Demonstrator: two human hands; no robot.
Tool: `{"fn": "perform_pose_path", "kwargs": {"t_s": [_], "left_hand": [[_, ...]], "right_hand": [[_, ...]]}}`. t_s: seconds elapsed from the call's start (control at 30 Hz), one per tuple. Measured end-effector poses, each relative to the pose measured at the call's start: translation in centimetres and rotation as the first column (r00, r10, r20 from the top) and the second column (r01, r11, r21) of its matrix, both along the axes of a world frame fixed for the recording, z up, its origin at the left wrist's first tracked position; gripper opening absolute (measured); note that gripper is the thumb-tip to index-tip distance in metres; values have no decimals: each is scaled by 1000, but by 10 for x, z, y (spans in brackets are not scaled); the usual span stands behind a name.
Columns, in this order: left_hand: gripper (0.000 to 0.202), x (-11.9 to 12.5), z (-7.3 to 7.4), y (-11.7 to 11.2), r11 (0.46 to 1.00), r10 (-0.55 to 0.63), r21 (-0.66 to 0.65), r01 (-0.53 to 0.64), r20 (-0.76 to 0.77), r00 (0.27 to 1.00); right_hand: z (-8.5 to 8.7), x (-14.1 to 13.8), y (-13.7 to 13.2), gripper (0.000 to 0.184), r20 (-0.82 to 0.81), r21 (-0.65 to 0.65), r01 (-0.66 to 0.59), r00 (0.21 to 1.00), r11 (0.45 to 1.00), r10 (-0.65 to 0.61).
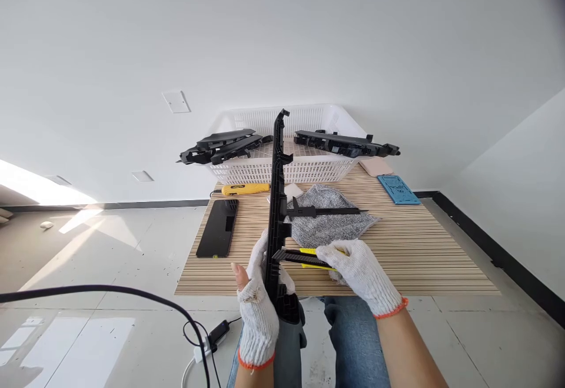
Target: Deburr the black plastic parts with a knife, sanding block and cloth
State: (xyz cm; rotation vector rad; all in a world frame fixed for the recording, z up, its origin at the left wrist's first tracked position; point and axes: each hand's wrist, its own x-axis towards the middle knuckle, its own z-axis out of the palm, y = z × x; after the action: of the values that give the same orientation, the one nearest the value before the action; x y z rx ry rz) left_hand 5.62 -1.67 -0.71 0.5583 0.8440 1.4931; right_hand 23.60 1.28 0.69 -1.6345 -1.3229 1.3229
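Two parts on basket, phone beside rail

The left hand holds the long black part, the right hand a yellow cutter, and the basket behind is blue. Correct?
Wrong colour: the head view shows a white basket. The left hand holds the long black part, the right hand a yellow cutter.

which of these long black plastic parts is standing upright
The black part gripped in the left hand, standing on end with the right hand's yellow knife against it. The left pair and right piece lie flat across the white basket.
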Motion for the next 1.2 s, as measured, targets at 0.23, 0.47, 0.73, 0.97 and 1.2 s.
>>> {"fn": "perform_pose_path", "kwargs": {"t_s": [0.23,0.47,0.73,0.97,1.2], "left_hand": [[89,1,4,0,1000,-15,-10,15,42,999],[86,0,2,2,1000,-13,-12,14,87,996],[91,1,3,1,998,14,-53,-14,-1,1000],[88,1,2,1,1000,3,-13,-2,61,998],[85,2,4,1,1000,-7,-9,8,128,992]], "right_hand": [[3,-2,0,52,8,5,18,1000,1000,-18],[-2,-1,0,52,13,33,0,1000,999,0],[0,-3,0,50,5,5,28,1000,1000,-28],[0,-2,2,49,26,3,0,1000,1000,0],[2,-1,3,48,26,-56,-53,998,997,55]]}}
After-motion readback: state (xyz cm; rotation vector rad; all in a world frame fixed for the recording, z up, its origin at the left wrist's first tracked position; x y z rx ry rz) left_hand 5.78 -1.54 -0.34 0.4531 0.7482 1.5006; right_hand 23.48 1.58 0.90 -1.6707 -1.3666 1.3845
